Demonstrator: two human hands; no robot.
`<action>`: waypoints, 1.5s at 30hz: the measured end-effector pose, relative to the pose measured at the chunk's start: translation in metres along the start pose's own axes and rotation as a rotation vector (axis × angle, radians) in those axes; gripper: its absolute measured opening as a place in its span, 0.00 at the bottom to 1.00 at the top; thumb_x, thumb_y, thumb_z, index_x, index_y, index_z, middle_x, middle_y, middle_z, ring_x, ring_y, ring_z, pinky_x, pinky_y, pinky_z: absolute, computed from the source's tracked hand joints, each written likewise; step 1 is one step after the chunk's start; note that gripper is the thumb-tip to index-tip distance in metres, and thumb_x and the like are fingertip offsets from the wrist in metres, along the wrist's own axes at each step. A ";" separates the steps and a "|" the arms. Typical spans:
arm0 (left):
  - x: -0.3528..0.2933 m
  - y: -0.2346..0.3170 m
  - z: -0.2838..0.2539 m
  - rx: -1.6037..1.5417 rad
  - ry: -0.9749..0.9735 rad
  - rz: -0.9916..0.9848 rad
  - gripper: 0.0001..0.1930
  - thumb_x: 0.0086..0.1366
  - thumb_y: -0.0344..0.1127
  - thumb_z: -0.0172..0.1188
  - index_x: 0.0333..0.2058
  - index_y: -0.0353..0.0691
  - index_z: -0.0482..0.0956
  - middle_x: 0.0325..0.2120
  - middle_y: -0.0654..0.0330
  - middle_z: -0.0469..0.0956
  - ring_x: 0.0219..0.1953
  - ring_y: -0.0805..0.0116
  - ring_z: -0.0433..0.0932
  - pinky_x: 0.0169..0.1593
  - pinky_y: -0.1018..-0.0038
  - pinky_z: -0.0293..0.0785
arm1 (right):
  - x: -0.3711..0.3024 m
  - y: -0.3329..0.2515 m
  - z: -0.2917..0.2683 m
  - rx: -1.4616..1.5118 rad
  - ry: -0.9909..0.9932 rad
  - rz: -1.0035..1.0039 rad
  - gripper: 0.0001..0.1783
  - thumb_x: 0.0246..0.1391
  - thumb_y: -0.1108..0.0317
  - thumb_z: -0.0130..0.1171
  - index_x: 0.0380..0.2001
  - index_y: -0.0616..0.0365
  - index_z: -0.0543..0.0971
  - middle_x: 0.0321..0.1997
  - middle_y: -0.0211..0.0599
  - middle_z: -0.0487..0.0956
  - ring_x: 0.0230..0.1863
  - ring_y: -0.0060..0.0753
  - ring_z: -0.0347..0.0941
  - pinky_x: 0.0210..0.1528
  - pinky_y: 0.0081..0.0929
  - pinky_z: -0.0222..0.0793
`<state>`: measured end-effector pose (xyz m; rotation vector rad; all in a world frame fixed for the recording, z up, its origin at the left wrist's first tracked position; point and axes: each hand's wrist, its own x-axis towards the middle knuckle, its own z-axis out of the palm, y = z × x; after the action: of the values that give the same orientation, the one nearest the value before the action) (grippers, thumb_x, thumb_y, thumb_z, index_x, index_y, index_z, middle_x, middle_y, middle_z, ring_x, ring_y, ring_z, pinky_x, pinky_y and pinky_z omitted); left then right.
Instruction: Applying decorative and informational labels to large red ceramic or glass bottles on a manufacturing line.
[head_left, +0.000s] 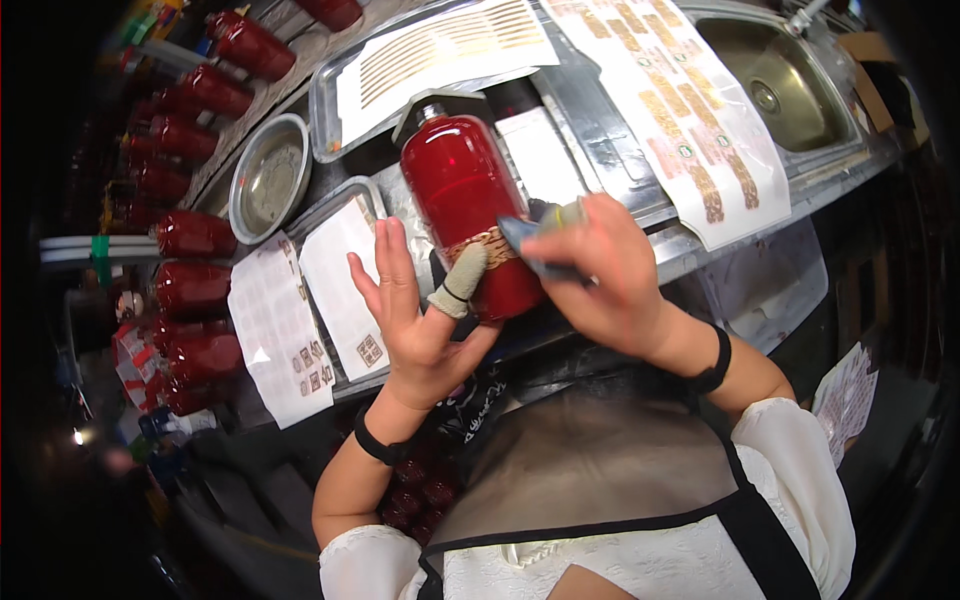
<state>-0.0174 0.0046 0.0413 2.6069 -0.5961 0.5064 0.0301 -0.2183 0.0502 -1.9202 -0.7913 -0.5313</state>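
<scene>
A large red glass bottle (455, 180) lies in front of me, its neck pointing away toward a grey angular holder (410, 118). A gold patterned decal (470, 243) runs across its lower part. My left hand (410, 335) is at the bottle's lower left. A finger in a pale finger cot presses on the decal, the thumb is by the bottle's base, and the other fingers are spread in the air. My right hand (610, 265), slightly blurred, grips a blue-grey flat tool (517, 234) against the decal's right side; its exact kind is unclear.
Decal sheets (275, 335) lie on the left, with more sheets (455, 55) on a metal tray behind and a long sheet (690, 120) on the right. A metal bowl (273, 175) stands left, near several red bottles (195, 285). A sink (780, 85) is at the far right.
</scene>
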 end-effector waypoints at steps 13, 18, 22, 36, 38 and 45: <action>0.019 0.000 -0.014 -0.108 0.012 0.028 0.36 0.41 0.44 0.74 0.53 0.41 0.81 0.67 0.38 0.58 0.70 0.40 0.57 0.69 0.41 0.35 | 0.006 -0.013 -0.001 0.015 -0.085 -0.024 0.20 0.31 0.81 0.67 0.35 0.58 0.81 0.34 0.39 0.78 0.33 0.42 0.72 0.36 0.36 0.66; 0.002 -0.001 -0.006 -0.153 0.082 -0.005 0.38 0.43 0.45 0.75 0.56 0.40 0.78 0.67 0.38 0.59 0.70 0.42 0.58 0.69 0.41 0.35 | 0.010 -0.020 -0.009 0.106 -0.082 0.148 0.20 0.33 0.83 0.67 0.35 0.58 0.82 0.30 0.36 0.79 0.30 0.40 0.72 0.35 0.34 0.66; -0.005 -0.004 0.001 -0.270 0.080 -0.132 0.55 0.44 0.40 0.78 0.68 0.31 0.56 0.67 0.41 0.60 0.70 0.48 0.60 0.71 0.47 0.42 | 0.012 -0.010 0.003 -0.046 -0.119 -0.165 0.22 0.29 0.81 0.67 0.36 0.58 0.83 0.29 0.35 0.76 0.30 0.41 0.71 0.33 0.34 0.64; 0.016 0.009 -0.016 -0.087 -0.019 -0.053 0.46 0.38 0.37 0.76 0.61 0.42 0.72 0.64 0.37 0.63 0.63 0.46 0.69 0.69 0.44 0.44 | 0.014 -0.021 -0.011 0.093 -0.067 0.157 0.15 0.41 0.84 0.68 0.35 0.61 0.82 0.31 0.37 0.79 0.30 0.32 0.72 0.32 0.26 0.65; 0.019 0.008 -0.016 -0.083 -0.028 -0.072 0.42 0.35 0.38 0.76 0.57 0.47 0.78 0.64 0.36 0.62 0.62 0.48 0.71 0.69 0.44 0.47 | 0.014 -0.016 -0.011 0.088 -0.027 0.296 0.13 0.44 0.83 0.69 0.35 0.62 0.82 0.31 0.35 0.79 0.31 0.28 0.71 0.32 0.23 0.64; -0.001 -0.001 -0.001 -0.218 0.064 -0.057 0.41 0.38 0.37 0.76 0.57 0.38 0.77 0.63 0.38 0.66 0.62 0.49 0.71 0.68 0.44 0.50 | 0.017 -0.018 -0.002 0.051 0.049 0.230 0.15 0.41 0.83 0.69 0.35 0.60 0.82 0.31 0.35 0.80 0.31 0.31 0.72 0.34 0.25 0.65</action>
<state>-0.0174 0.0061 0.0412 2.3853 -0.5229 0.4769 0.0291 -0.2094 0.0732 -1.9122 -0.5389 -0.4113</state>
